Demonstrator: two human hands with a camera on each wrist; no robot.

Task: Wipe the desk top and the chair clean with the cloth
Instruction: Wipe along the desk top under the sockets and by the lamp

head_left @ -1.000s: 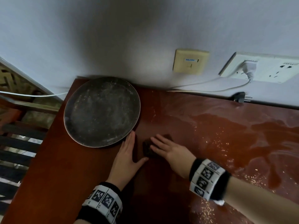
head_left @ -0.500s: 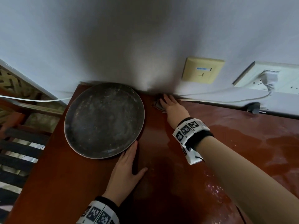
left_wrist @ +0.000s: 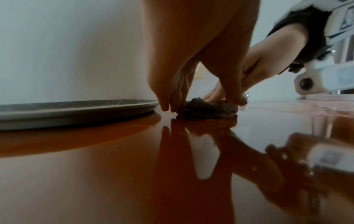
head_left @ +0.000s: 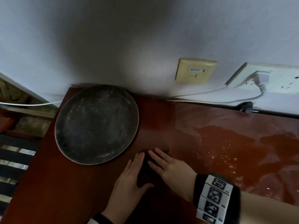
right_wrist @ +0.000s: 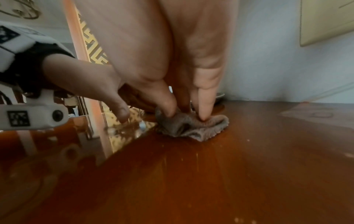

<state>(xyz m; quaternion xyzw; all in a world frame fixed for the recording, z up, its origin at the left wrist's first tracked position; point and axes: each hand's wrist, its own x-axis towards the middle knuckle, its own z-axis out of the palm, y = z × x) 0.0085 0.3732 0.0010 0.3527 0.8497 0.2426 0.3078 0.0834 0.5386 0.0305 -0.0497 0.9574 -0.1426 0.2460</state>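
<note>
On the glossy red-brown desk top (head_left: 77, 191), my right hand (head_left: 168, 164) presses straight fingers down on a small dark bunched cloth (head_left: 146, 160). The right wrist view shows two fingertips (right_wrist: 204, 112) dug into the grey-brown cloth (right_wrist: 191, 126). Just left of it, my left hand (head_left: 132, 173) lies flat on the desk, fingers straight, thumb spread out below the cloth. In the left wrist view its fingertips (left_wrist: 165, 106) touch the desk right beside the cloth (left_wrist: 208, 110). No chair is plainly in view.
A round dark dusty tray (head_left: 97, 123) lies at the desk's back left corner, close to my left fingertips. Wet streaks (head_left: 226, 143) cover the desk's right half. A white cable and a black plug (head_left: 246, 107) run along the wall below the sockets. Dark slats (head_left: 13, 151) lie beyond the left edge.
My right hand pushed the cloth from beside my left hand up to the wall, then pulled it back beside my left hand. The left hand stayed flat in place.
</note>
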